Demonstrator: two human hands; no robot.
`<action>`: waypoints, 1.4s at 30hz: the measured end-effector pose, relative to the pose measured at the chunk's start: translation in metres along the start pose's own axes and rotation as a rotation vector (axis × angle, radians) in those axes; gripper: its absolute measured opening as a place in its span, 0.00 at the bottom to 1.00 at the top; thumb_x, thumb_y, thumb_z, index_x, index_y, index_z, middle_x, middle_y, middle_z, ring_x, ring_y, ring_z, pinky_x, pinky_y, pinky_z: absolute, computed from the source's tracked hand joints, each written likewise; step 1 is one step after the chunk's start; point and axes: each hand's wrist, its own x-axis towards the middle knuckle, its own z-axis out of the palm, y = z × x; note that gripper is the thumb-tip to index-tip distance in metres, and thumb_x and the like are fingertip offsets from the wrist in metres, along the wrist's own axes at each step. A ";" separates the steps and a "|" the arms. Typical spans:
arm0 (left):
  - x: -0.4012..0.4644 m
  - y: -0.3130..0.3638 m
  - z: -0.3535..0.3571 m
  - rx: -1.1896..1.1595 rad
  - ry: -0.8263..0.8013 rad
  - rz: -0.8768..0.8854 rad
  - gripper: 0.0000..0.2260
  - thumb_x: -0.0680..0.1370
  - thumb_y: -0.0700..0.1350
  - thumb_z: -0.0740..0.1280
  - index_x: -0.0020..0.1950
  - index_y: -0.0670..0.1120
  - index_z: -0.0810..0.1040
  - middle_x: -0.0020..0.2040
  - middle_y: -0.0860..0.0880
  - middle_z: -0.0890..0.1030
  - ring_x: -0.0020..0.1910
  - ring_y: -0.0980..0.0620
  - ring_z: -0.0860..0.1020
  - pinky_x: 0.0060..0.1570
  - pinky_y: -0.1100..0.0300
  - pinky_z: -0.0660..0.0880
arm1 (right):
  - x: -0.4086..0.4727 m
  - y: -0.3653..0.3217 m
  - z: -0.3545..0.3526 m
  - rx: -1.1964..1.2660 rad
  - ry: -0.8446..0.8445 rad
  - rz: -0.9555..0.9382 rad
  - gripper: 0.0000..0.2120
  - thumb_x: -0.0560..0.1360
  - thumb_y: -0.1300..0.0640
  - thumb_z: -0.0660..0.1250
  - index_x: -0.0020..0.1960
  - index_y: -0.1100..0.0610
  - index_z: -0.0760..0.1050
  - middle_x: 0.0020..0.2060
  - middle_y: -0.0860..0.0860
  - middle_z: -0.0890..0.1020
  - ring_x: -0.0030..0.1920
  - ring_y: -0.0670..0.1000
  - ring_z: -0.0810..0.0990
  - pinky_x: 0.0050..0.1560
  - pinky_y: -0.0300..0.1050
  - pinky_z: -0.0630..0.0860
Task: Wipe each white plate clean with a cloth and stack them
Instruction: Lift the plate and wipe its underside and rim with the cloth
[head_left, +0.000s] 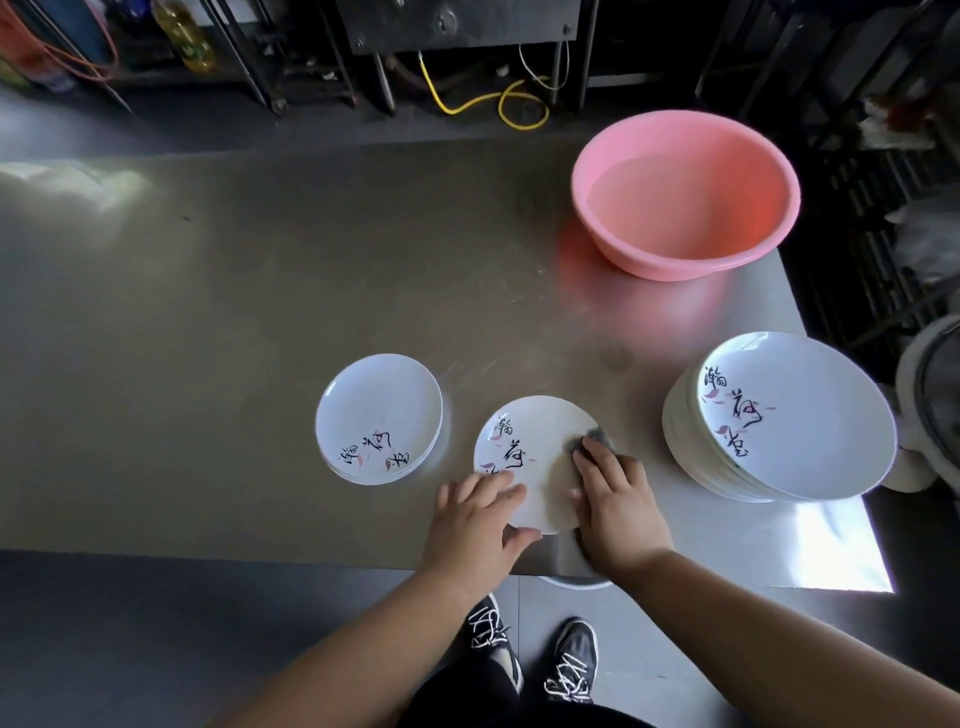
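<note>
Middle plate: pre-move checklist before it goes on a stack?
1. Middle plate held steady: ok, left hand grips its near rim, thumb under the edge.
2. Cloth on the plate: ok, right hand presses it flat.
3. Plate wiped clean: cannot tell, surface partly covered by the hands.
4. Left stack free to receive: ok, nothing on top.
5. Right stack sitting safely: not ok, it leans and sits near the table edge.
6. Basin out of the path: ok, far side of the table.
</note>
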 end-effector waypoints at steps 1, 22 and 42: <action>0.002 0.000 0.000 0.006 0.004 0.003 0.22 0.71 0.67 0.69 0.58 0.56 0.84 0.65 0.58 0.81 0.64 0.50 0.77 0.56 0.49 0.75 | -0.011 0.001 0.004 -0.022 0.059 -0.024 0.21 0.82 0.52 0.61 0.69 0.62 0.79 0.69 0.58 0.78 0.56 0.65 0.77 0.60 0.59 0.80; 0.069 -0.028 -0.054 -0.062 -0.503 -0.405 0.18 0.82 0.60 0.62 0.59 0.47 0.67 0.58 0.44 0.82 0.48 0.44 0.78 0.44 0.54 0.73 | 0.066 -0.032 -0.091 -0.071 -0.703 0.611 0.20 0.83 0.42 0.58 0.57 0.56 0.80 0.39 0.51 0.87 0.42 0.54 0.86 0.51 0.44 0.83; 0.101 0.037 -0.185 -1.252 0.104 -0.503 0.24 0.76 0.70 0.65 0.58 0.52 0.76 0.57 0.46 0.81 0.54 0.51 0.82 0.58 0.51 0.80 | 0.046 -0.063 -0.192 0.964 0.347 0.429 0.12 0.83 0.41 0.61 0.47 0.46 0.75 0.33 0.48 0.81 0.30 0.49 0.79 0.29 0.44 0.78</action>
